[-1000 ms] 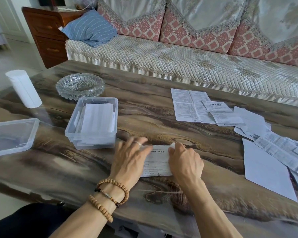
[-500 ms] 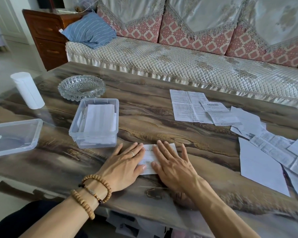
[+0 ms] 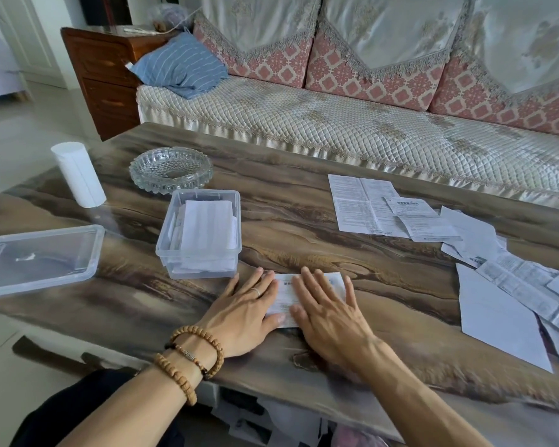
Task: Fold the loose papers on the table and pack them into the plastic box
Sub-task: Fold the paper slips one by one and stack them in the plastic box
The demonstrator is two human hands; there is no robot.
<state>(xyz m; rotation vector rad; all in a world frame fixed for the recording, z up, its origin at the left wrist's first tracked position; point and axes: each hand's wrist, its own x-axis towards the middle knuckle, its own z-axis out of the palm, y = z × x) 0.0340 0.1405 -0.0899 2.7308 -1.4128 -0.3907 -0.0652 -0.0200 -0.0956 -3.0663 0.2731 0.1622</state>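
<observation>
Hands (image 3: 242, 314) still flat, paper (image 3: 286, 296) unmoved

We see a table (image 3: 304, 201) with papers on it, and a sofa (image 3: 336, 130) behind it.

Near the front edge both hands lie flat on a folded paper (image 3: 288, 295), the left hand (image 3: 242, 314) on its left part and the right hand (image 3: 328, 312) on its right part; just behind the left hand stands the plastic box (image 3: 200, 233) with folded papers in it; left of the box lies its lid (image 3: 36, 256); behind the box an ashtray (image 3: 171, 169), and left of that a roll (image 3: 78, 174); on the right side the loose papers (image 3: 465, 246) overlap each other.
</observation>
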